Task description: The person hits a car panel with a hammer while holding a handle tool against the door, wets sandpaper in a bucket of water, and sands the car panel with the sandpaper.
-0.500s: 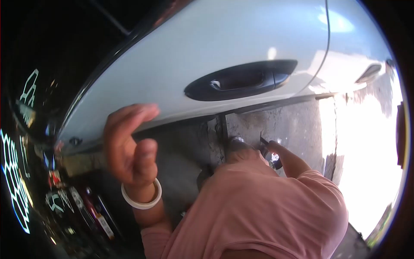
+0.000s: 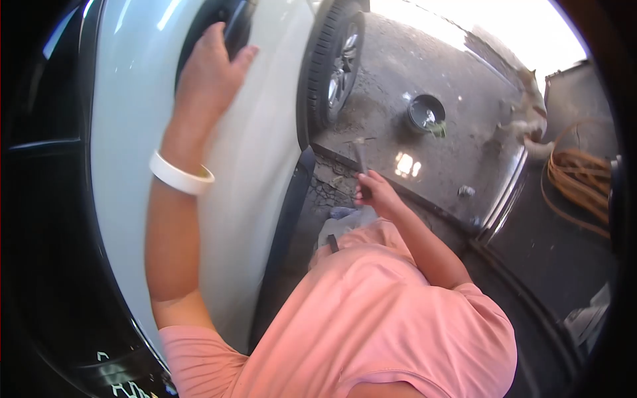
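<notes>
My left hand (image 2: 211,76), with a white band around the wrist, is at the dark door handle (image 2: 240,23) of a pale car door (image 2: 249,152). Its fingers bend in at the handle, partly hidden, and the thumb stands apart over the panel. Lower and to the right, my right hand (image 2: 377,192) is closed around the handle of a hammer (image 2: 359,154). The slim cross-shaped head points away from me, over the floor, and touches nothing that I can see.
Ahead is a car wheel (image 2: 337,63). A dark bucket (image 2: 426,113) with a greenish cloth over its rim stands on the grey floor (image 2: 391,66). At the right are an animal (image 2: 531,109), a coiled orange hose (image 2: 580,172) and a dark panel (image 2: 557,252).
My view has turned along the car, bringing the wheel, bucket and hose into sight. My left hand has gone from raised beside the door to the door handle. My right hand still holds the hammer.
</notes>
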`<state>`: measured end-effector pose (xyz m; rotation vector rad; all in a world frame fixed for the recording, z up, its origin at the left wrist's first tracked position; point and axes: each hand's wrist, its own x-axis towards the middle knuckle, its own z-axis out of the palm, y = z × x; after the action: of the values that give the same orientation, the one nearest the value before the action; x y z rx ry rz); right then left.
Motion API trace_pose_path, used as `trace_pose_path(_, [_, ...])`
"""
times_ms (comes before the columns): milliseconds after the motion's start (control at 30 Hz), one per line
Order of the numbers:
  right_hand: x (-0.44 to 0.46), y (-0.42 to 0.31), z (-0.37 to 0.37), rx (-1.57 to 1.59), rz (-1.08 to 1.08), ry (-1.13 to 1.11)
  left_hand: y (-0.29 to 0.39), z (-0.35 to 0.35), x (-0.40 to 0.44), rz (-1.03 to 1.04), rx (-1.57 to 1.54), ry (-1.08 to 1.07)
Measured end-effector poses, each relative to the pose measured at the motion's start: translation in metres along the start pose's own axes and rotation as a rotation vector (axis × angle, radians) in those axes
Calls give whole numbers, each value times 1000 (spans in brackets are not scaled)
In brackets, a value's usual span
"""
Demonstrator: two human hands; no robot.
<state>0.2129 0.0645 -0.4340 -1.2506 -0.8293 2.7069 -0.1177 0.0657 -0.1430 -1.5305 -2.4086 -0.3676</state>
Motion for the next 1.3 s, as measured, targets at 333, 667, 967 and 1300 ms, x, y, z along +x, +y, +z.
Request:
trace_pose_path(333, [-31,100,50,156,-133,25,6,-4,36,25,-41,-226])
trace_pose_path(667, [35,141,139,300,-450,238,8,-1,36,57,111,-262])
trace_pose_path(967, [118,164,207,403,-592,454,-15,17,76,178,225,-237])
trace_pose_path(1300, [130,182,241,188,-602,410,-50,29,115,221,207,-208])
